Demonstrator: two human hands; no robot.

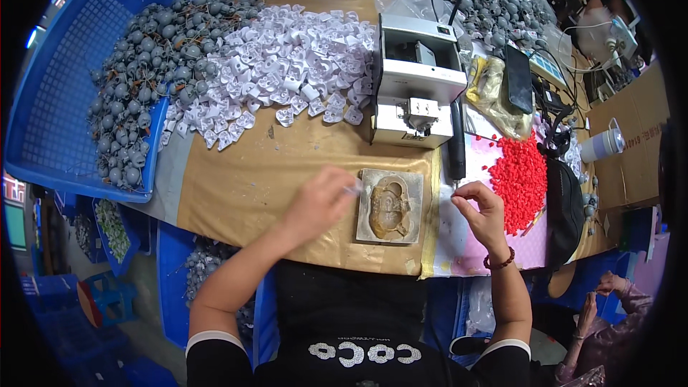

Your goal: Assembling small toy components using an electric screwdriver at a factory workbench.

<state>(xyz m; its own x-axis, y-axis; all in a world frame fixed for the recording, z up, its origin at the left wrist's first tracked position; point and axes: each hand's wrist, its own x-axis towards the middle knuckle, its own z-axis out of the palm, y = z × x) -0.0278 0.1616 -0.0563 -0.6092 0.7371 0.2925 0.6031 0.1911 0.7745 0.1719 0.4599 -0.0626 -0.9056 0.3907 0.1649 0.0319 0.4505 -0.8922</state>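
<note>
My left hand (320, 204), smeared by motion, is over the gold-brown table covering just left of the metal fixture block (364, 229). Between its fingertips shows a small whitish plastic part (352, 188), too blurred to make out its shape. The block lies flat and has a rounded, figure-shaped hollow in its top. On the other side, my right hand (481, 211) wears a dark bead bracelet, its thumb and forefinger pinched together just below the tip of a black electric screwdriver (457, 143). Whatever that pinch holds is too small to name. The screwdriver hangs upright beside the block.
Beyond the block stands a white-and-black screw feeder (419, 75). White plastic parts (287, 57) and grey round parts (154, 50) are heaped at the left, spilling from a blue crate (54, 107). Red parts (517, 183), a phone (519, 79) and a black bag (566, 208) lie right. Another person's hands (598, 301) show lower right.
</note>
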